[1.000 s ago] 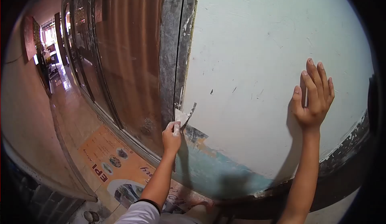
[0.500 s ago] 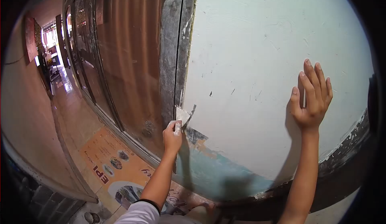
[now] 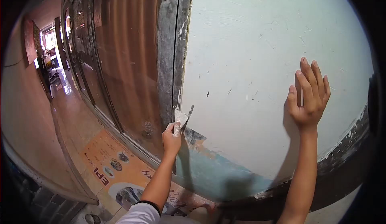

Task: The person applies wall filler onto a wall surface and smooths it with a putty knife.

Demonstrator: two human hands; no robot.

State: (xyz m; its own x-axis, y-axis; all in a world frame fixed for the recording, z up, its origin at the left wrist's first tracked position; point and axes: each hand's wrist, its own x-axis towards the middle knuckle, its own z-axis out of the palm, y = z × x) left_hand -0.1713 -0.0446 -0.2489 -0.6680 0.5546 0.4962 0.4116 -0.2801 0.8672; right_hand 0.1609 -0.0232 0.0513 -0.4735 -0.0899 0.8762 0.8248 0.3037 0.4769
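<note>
My left hand (image 3: 171,139) is closed around a putty knife (image 3: 181,118), its broad blade smeared with white. The blade is at the lower left edge of the white-painted panel (image 3: 241,63), against the dark wooden frame (image 3: 167,55). White residue coats the thumb, and the knife's handle is mostly hidden in the fist. Beside the blade, a narrow dark strip is bare of white paint. My right hand (image 3: 309,99) is open, its fingers stretched upward and its palm turned to the panel's right side; it holds nothing.
Below the white paint lies a bare blue-green patch (image 3: 229,167). A brown curtain (image 3: 128,63) hangs behind glass left of the frame. An orange printed banner (image 3: 106,151) covers part of the floor. A tiled corridor (image 3: 68,107) runs off to the far left, beside a pinkish wall (image 3: 32,111).
The view has shifted slightly, so the panel and frame appear a little further left. My left hand still grips the putty knife at the panel's edge, and the right hand stays open.
</note>
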